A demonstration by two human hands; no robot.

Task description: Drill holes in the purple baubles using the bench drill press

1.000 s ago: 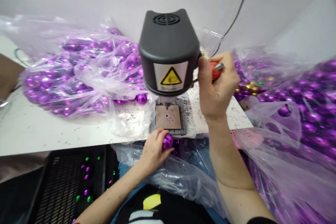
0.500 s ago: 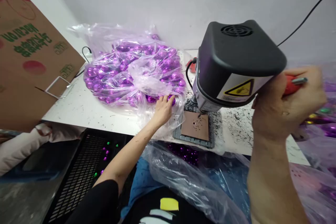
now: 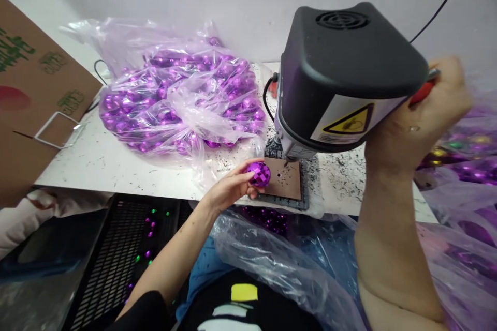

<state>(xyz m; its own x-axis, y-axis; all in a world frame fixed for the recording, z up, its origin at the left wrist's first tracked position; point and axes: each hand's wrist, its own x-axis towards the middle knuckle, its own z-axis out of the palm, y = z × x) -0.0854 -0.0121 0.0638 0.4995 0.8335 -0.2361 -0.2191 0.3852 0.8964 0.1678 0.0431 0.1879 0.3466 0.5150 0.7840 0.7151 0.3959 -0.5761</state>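
Note:
A shiny purple mirror-tiled ball (image 3: 259,174) is in the fingers of my left hand (image 3: 235,186), at the left edge of a brown board (image 3: 289,190) with a small hole. That board lies on the dark base of a black drill press (image 3: 349,57), whose bit points down above it. My right hand (image 3: 421,114) is wrapped round the red handle (image 3: 422,92) on the machine's right side. To the left, a clear plastic bag (image 3: 198,103) full of similar purple balls rests on the white table (image 3: 155,176).
A cardboard box (image 3: 39,98) with a wire handle stands at the left. Dark shavings (image 3: 341,181) litter the table around the press. Below the edge are a black crate (image 3: 112,248) and an open plastic bag (image 3: 272,258). More bagged balls (image 3: 477,170) lie at right. Another person's sleeve (image 3: 77,201) shows at far left.
My left hand has drawn a purple ball from the bag and moved it right and toward me, beside the board. My right hand stays on the handle. The view has shifted slightly.

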